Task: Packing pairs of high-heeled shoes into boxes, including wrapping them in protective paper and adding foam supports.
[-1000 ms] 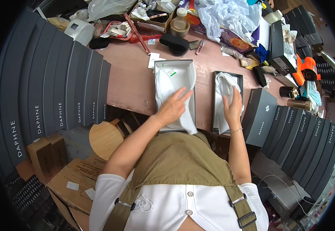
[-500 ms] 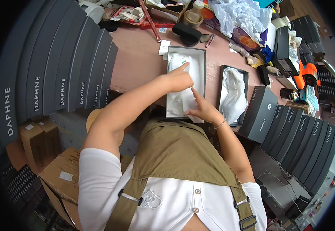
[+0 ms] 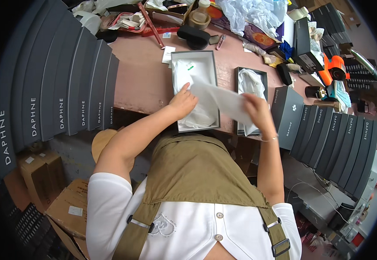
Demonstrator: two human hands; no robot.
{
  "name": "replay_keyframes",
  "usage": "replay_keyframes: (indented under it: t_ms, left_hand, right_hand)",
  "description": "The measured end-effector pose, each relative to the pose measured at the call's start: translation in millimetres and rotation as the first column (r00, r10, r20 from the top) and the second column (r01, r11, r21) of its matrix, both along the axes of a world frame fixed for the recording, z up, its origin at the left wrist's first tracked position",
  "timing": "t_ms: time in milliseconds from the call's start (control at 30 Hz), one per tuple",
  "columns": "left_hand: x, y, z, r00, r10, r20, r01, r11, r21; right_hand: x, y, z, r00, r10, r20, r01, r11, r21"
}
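Note:
An open grey shoebox (image 3: pixel 218 78) with a pale inside lies on the table before me. In it, white tissue paper (image 3: pixel 199 119) fills the near end, and a white wrapped bundle with a small green mark (image 3: pixel 181 69) lies along the left side. My left hand (image 3: pixel 184 104) rests over the box's left edge, index finger stretched out near the bundle, other fingers partly curled. My right hand (image 3: pixel 258 112) is closed on the right end of a thin white sheet (image 3: pixel 227 102), blurred by motion, which spans from the box to the smaller box lid (image 3: pixel 264 80) holding crumpled white paper.
Rows of dark grey shoeboxes stand at the left (image 3: pixel 71 86) and right (image 3: pixel 327 138). Along the table's far side lie a black case (image 3: pixel 195 37), a tape roll (image 3: pixel 199 19), a red bar (image 3: pixel 151 26) and crumpled plastic (image 3: pixel 253 15). An orange tool (image 3: pixel 333 69) sits at the far right.
My right hand has lifted the white sheet out of the box and moved right with it. My left hand has drawn back nearer and to the left.

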State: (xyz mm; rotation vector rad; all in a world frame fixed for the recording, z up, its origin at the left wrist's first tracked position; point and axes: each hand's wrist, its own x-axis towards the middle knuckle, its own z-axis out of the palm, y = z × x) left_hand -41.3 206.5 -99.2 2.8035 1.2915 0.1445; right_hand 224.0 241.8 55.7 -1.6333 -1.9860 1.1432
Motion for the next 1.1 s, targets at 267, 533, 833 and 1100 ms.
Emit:
replay_keyframes:
  t_ms: [267,533,833,1100]
  left_hand:
    - [13,29,45,0.887,-0.309,-0.343,0.193,0.923,-0.333]
    - [-24,51,102,0.894,-0.037,0.448,-0.078,0.969,0.235]
    - [-77,7,154,-0.02,0.589,0.808,-0.194,0.791,-0.581]
    - [-33,-47,162,0.359,0.615,0.702,-0.377,0.784,-0.493]
  right_hand:
    - [-12,-34,0,0.86,-0.265,-0.436,0.291,0.957,-0.007]
    - [7,-16,-40,0.432,-0.631,-0.644,0.689,0.692,-0.216]
    - [-86,-37,-139,0.647,0.606,0.463,-0.623,0.77,-0.137]
    - [-132,-5,43,0.843,0.135,-0.52,-0.157,0.988,0.003]
